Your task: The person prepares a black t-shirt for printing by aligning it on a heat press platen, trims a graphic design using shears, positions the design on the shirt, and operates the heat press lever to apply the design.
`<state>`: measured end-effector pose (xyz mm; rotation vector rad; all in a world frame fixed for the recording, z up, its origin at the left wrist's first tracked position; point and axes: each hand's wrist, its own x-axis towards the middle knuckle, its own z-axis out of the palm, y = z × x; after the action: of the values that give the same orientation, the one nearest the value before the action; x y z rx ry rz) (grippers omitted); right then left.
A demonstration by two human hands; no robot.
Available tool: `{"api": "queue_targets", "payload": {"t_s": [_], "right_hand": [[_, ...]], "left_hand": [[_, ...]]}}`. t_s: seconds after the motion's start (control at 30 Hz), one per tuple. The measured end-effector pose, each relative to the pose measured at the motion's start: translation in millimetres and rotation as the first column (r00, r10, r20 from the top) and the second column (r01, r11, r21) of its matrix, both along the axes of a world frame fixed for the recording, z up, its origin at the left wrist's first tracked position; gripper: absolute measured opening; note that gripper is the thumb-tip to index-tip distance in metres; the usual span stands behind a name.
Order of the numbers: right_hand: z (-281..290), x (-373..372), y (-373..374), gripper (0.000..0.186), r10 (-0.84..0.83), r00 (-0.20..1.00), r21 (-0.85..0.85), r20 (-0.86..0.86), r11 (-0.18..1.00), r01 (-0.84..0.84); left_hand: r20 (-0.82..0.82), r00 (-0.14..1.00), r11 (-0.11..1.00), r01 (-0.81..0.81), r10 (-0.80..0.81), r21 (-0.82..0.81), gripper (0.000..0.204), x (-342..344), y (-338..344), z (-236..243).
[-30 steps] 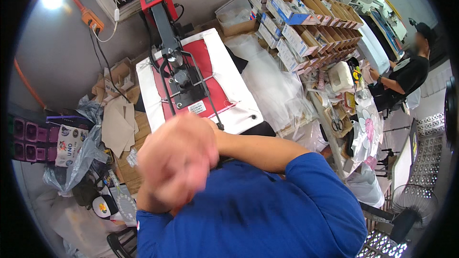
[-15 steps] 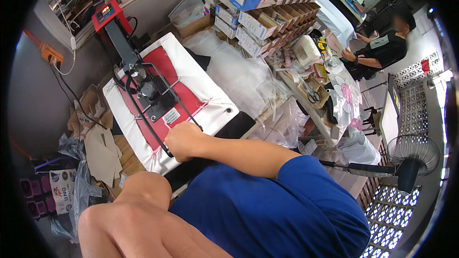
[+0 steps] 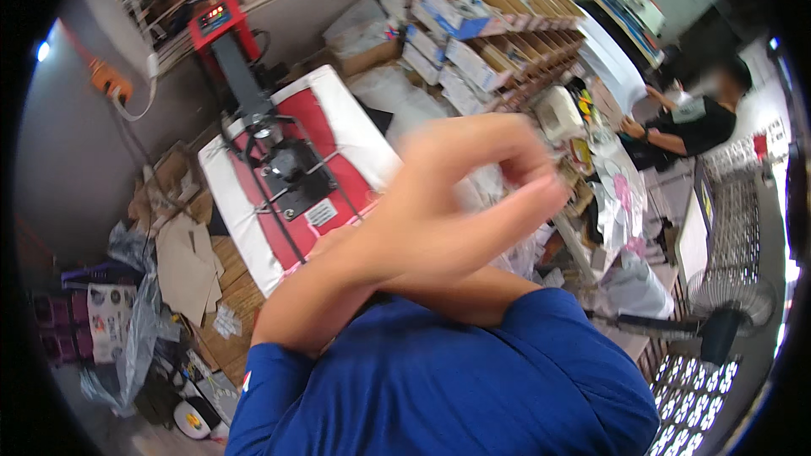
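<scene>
My left hand (image 3: 460,194), smeared by motion, is raised over the press's front right with fingers curved and apart from the thumb, nothing visible between them. My right hand (image 3: 325,245) is mostly hidden behind my left forearm, by the front of the heat press (image 3: 287,165); its grip cannot be made out. The press has a red control box (image 3: 215,21), dark arm and bent bars over a red pad (image 3: 296,110) on a white-covered platen (image 3: 224,190).
Stacked cardboard bins (image 3: 469,59) stand behind plastic sheets at right. A cluttered side table (image 3: 596,253) holds supplies, with a seated person (image 3: 693,122) in black beyond it. A fan (image 3: 726,312) is at lower right; brown paper sheets (image 3: 182,274) and an orange power strip (image 3: 110,76) are at left.
My left hand has swung from the lower left up and right across the press. My right hand, earlier closed at the press's front bar, is now mostly covered. The view has shifted.
</scene>
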<state>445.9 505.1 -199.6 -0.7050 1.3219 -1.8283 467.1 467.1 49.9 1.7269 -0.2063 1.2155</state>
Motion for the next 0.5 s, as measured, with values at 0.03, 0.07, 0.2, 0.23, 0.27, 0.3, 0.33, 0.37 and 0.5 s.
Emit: {"api": "queue_targets", "payload": {"t_s": [0.03, 0.07, 0.2, 0.23, 0.27, 0.3, 0.33, 0.37, 0.5], "right_hand": [[32.9, -15.1, -32.0, 0.029, -0.416, 0.883, 0.636, -0.219, 0.625, 0.452], [53.7, -3.7, -48.4, 0.032, -0.516, 0.534, 0.72, -0.67, -0.274, 0.638], [77.8, 2.3, -53.0, 0.038, -0.652, 0.495, 0.78, -0.574, -0.252, 0.573], [76.2, 5.2, -57.6, 0.038, -0.645, 0.486, 0.771, -0.59, -0.271, 0.576], [74.4, 8.4, -59.8, 0.038, -0.631, 0.475, 0.758, -0.614, -0.302, 0.578], [72.3, 11.3, -61.9, 0.038, -0.613, 0.465, 0.743, -0.639, -0.334, 0.58], [67.9, 9.4, -63.8, 0.038, -0.591, 0.461, 0.725, -0.662, -0.349, 0.594], [62.7, 8.6, -65.3, 0.037, -0.575, 0.454, 0.709, -0.681, -0.363, 0.604], [52.5, 4.9, -68.4, 0.037, -0.522, 0.432, 0.659, -0.736, -0.402, 0.636]], "left_hand": [[-0.141, 0.928, 0.931, -0.321, 0.346, 0.174, 0.01, 9.1, 13.7, -28.3], [-0.18, 0.846, 0.845, -0.433, 0.501, 0.314, 0.011, 33.2, 21.0, -52.5], [-0.334, 0.781, 0.84, -0.422, 0.527, 0.34, 0.01, 92.2, 29.5, -169.7], [-0.455, 0.734, 0.862, -0.4, 0.505, 0.312, 0.01, 96.3, 30.1, -201.4], [-0.564, 0.684, 0.886, -0.373, 0.463, 0.275, 0.01, 96.5, 33.0, -205.9], [-0.666, 0.653, 0.932, -0.279, 0.361, 0.231, 0.011, 98.8, 40.8, -209.0], [-0.763, 0.591, 0.964, -0.203, 0.26, 0.171, 0.012, 89.1, 48.1, -204.2], [-0.843, 0.516, 0.986, -0.133, 0.152, 0.097, 0.014, 80.4, 54.2, -199.9], [-0.859, 0.491, 0.988, -0.126, 0.143, 0.092, 0.023, 88.2, 58.4, -194.5]]}}
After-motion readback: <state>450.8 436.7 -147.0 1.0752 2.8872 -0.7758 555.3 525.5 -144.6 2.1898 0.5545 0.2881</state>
